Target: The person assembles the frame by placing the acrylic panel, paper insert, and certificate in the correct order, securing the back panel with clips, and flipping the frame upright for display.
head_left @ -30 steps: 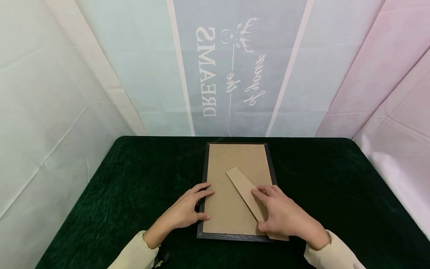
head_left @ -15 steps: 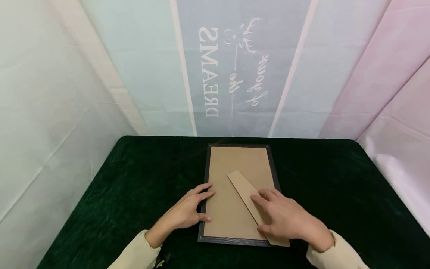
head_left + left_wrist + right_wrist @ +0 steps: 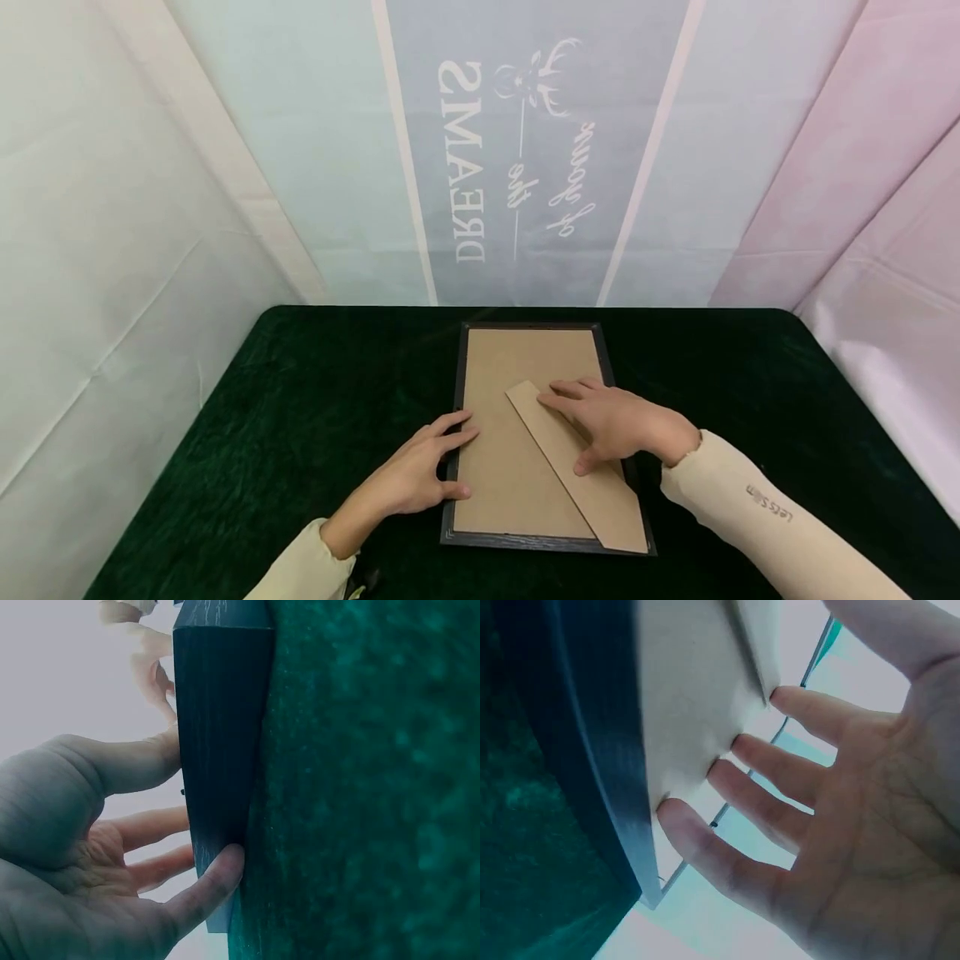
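A dark picture frame [image 3: 517, 541] lies face down, its tan backing board [image 3: 498, 483] uppermost. A flat tan stand leg [image 3: 562, 458] slants across the board, its wide end over the near right corner of the frame. My left hand [image 3: 416, 472] rests at the frame's left edge, thumb and fingertips over the rim. In the left wrist view its little finger [image 3: 217, 877] lies along the frame's side [image 3: 221, 735]. My right hand [image 3: 615, 421] is spread over the stand leg and board, thumb on the leg. The right wrist view shows its fingertips [image 3: 676, 814] touching the board.
A dark green cloth [image 3: 337, 400] covers the table. Behind it hangs a pale printed curtain [image 3: 345, 150], with white fabric [image 3: 135, 250] on the left and pink fabric [image 3: 892, 225] on the right. A small dark object [image 3: 365, 579] shows beside the left cuff.
My right hand has slid away from me, up along the stand leg, and its fingers have spread, uncovering the leg's wide end. My left hand stays at the frame's left edge.
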### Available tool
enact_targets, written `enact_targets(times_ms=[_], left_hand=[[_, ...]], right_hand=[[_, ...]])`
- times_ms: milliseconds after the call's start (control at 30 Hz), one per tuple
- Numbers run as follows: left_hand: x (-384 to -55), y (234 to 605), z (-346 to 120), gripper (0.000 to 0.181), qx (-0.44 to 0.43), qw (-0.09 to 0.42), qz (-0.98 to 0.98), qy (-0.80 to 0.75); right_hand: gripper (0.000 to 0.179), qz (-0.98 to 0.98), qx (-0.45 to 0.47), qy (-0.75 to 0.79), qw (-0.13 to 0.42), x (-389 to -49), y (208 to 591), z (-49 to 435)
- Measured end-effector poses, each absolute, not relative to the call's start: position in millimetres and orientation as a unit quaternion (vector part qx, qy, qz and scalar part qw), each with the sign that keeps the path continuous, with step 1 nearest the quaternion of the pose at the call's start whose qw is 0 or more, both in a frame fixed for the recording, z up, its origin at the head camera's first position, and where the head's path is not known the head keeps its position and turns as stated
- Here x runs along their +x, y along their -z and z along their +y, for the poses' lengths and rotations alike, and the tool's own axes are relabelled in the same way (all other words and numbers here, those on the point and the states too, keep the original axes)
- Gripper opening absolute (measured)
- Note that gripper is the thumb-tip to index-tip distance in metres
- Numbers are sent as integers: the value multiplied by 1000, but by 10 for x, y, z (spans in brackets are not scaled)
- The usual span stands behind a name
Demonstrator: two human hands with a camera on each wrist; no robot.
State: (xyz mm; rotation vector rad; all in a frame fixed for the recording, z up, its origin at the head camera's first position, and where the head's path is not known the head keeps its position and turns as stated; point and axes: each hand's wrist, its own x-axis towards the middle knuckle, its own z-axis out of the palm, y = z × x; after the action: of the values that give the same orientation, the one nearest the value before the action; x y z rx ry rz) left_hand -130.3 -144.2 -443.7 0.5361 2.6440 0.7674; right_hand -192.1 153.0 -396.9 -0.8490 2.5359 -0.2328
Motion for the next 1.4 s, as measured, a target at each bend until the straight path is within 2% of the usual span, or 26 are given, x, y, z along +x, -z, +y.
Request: enact_targets(times_ms=[200,467,633,900,1000,1133,1233,1400], left_hand=[[-1292,4430,-1434,72,186,165,931,-267],[-1278,4445,-1425,73,187,164,932,-263],[-1284,4436,-1426,73,189,167,931,-264],[-1279,4423,-1435,72,194,159,928,-275],[-1274,4422,-1451,68,202,152,926,-279],[-1263,4428,-1457,60,206,147,924,-287],[-1252,4416,-1441,54,200,140,924,-294],[-1253,4390,-1378,54,176,122,928,-305]], right_hand=[[100,926,-313,99,188,-1886,4068,1563],[82,932,-279,150,178,-1677,4161,1725],[79,932,-276,173,163,-1592,4211,1796],[76,920,-298,189,169,-1636,4179,1898],[70,924,-305,178,147,-1658,4174,1977],[67,933,-295,161,129,-1684,4180,2053],[70,931,-289,173,141,-1706,4198,2075],[67,937,-268,183,127,-1744,4245,2096]])
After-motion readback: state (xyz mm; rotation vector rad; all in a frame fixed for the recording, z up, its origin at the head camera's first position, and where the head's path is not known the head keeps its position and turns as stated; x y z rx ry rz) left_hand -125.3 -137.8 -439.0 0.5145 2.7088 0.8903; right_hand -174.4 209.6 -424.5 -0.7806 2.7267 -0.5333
